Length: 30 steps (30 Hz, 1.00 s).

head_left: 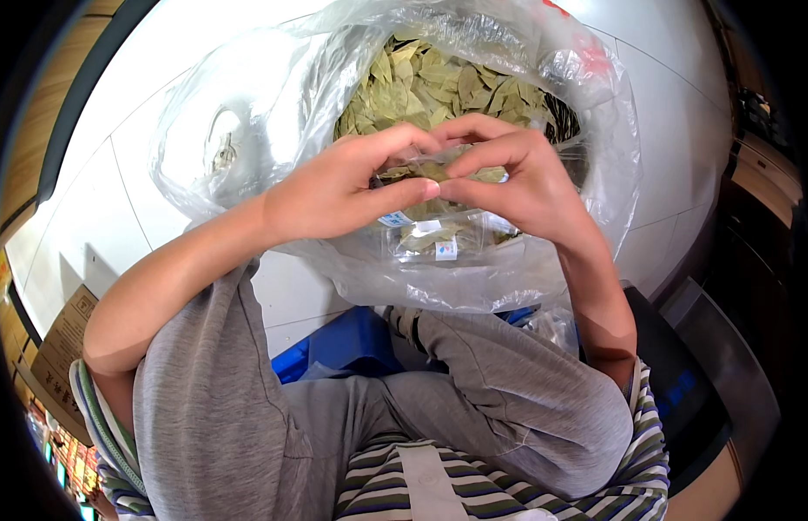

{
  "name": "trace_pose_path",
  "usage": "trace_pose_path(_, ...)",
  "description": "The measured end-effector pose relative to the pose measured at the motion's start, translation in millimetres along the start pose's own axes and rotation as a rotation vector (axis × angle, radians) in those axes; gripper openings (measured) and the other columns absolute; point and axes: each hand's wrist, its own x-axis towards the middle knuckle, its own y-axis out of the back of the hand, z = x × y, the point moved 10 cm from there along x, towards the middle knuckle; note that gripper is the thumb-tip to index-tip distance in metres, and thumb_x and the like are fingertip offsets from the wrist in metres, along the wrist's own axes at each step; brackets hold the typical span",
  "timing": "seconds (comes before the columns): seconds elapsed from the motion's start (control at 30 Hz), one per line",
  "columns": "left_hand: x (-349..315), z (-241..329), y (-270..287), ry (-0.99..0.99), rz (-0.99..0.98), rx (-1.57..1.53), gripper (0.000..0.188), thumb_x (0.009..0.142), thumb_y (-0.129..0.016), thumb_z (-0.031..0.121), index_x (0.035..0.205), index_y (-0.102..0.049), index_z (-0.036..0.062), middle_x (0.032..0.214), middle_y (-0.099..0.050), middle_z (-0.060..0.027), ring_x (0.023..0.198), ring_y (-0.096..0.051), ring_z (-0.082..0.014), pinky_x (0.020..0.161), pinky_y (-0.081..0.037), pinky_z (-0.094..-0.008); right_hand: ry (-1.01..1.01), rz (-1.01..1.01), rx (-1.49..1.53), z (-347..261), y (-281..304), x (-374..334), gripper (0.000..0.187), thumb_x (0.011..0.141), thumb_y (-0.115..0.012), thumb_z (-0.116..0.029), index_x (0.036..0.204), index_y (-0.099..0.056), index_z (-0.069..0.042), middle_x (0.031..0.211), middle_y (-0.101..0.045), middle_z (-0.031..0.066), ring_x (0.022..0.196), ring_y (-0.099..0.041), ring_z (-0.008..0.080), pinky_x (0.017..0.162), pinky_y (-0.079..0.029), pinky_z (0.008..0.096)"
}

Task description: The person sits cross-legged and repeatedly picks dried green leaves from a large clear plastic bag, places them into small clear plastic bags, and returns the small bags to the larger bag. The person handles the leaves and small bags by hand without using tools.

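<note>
Both hands meet over a large clear plastic bag [456, 285] standing wide-mouthed on the floor. Between them is a small clear plastic bag [427, 168] with dried leaves inside. My left hand [330, 189] pinches its near side, the thumb touching my right thumb. My right hand [524, 174] is closed on the same bag from the other side, its fingers curled over the top edge. Loose dried bay leaves [438, 82] fill the far part of the large bag. Just below my hands lie clear packets of leaves [425, 239] with small white and blue labels.
A blue plastic container [347, 343] sits on the white tiled floor [117, 195] between the large bag and my crossed legs. At the left stands a brown cardboard box [61, 369]. On the right are a black box-shaped object [682, 391] and dark furniture [760, 226].
</note>
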Motion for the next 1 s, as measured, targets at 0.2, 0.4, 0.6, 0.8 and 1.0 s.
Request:
trace_pose_path(0.2,-2.8,-1.8,-3.2,0.003,-0.031,0.068,0.031,0.100,-0.057,0.015,0.127,-0.053,0.0017,0.108,-0.062,-0.0050,0.091,-0.056,-0.0088,0.076,-0.047,-0.0267,0.061,-0.009,0.002,-0.5,-4.7,-0.2,0.016,0.079,-0.079,-0.009,0.093,-0.077,-0.003,0.114,-0.067,0.0119,0.096,-0.065,0.0202,0.084,-0.050,0.0312)
trace_pose_path(0.4,-1.5,-0.2,3.1,-0.018,0.012,-0.079,0.028,0.101,-0.057,0.017,0.124,-0.054,0.0025,0.101,-0.059,-0.0012,0.086,-0.054,-0.0075,0.073,-0.045,-0.0253,-0.134,-0.017,0.078,5.8,30.2,-10.1,0.012,0.077,-0.078,-0.001,0.087,-0.070,0.002,0.118,-0.065,0.0132,0.102,-0.063,0.0167,0.085,-0.053,0.0330)
trace_pose_path(0.6,-2.1,0.4,1.9,-0.022,0.001,-0.043,0.027,0.101,-0.057,0.018,0.123,-0.054,0.0029,0.093,-0.057,0.0000,0.080,-0.051,-0.0062,0.070,-0.043,-0.0241,0.008,-0.250,-0.052,3.0,17.4,-12.2,0.011,0.080,-0.077,-0.007,0.084,-0.071,0.001,0.114,-0.068,0.0123,0.088,-0.066,0.0166,0.076,-0.053,0.0302)
trace_pose_path(0.8,-4.6,3.7,0.4,0.015,-0.025,-0.064,0.024,0.101,-0.057,0.017,0.121,-0.054,0.0045,0.087,-0.055,0.0019,0.078,-0.049,-0.0049,0.069,-0.041,-0.0227,0.004,-0.222,-0.084,-3.8,-3.1,-6.8,0.011,0.079,-0.078,-0.009,0.082,-0.073,-0.001,0.105,-0.065,0.0098,0.096,-0.060,0.0214,0.089,-0.045,0.0341)
trace_pose_path(1.0,-3.6,-7.6,1.2,-0.047,0.018,-0.111,0.023,0.101,-0.057,0.017,0.120,-0.054,0.0060,0.084,-0.051,0.0039,0.073,-0.045,-0.0038,0.066,-0.038,-0.0219,0.061,-0.101,-0.037,0.0,-9.7,-5.4,0.010,0.078,-0.079,-0.007,0.084,-0.074,-0.001,0.109,-0.065,0.0087,0.094,-0.060,0.0207,0.089,-0.045,0.0337)
